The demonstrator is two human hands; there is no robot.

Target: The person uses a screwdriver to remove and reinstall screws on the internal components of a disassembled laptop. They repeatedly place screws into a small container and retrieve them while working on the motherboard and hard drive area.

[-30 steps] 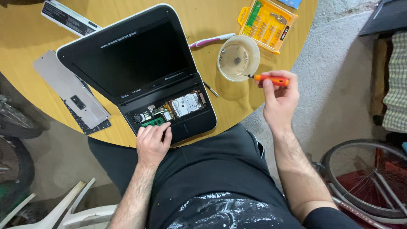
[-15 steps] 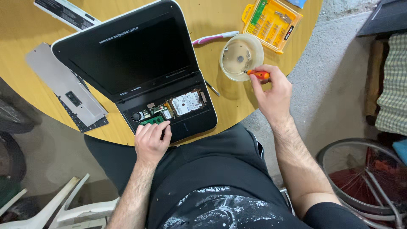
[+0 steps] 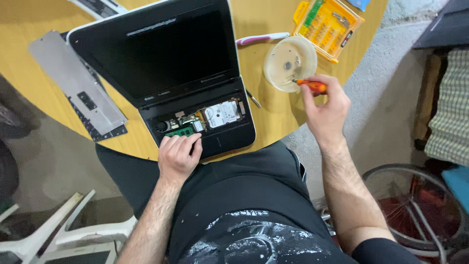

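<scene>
1. The left hand (image 3: 178, 156) rests on the front edge of the opened laptop (image 3: 166, 73); its fingertips (image 3: 183, 142) lie on the green memory module (image 3: 180, 131) in the exposed bay. The grip is flat and loose, fingers together, clamped on nothing.
2. The right hand (image 3: 325, 110) has its grip closed on an orange-handled screwdriver (image 3: 312, 86) (the tip points into the round plastic bowl (image 3: 289, 63)).
3. The bowl stands on the wooden bench (image 3: 273, 115), just right of the laptop.
4. A silver drive (image 3: 221, 113) sits in the bay beside the memory module.
5. A yellow bit case (image 3: 328, 24) lies open beyond the bowl; a pink-handled tool (image 3: 261, 38) lies between laptop and bowl.
6. A grey cover panel (image 3: 73, 85) lies left of the laptop.
</scene>
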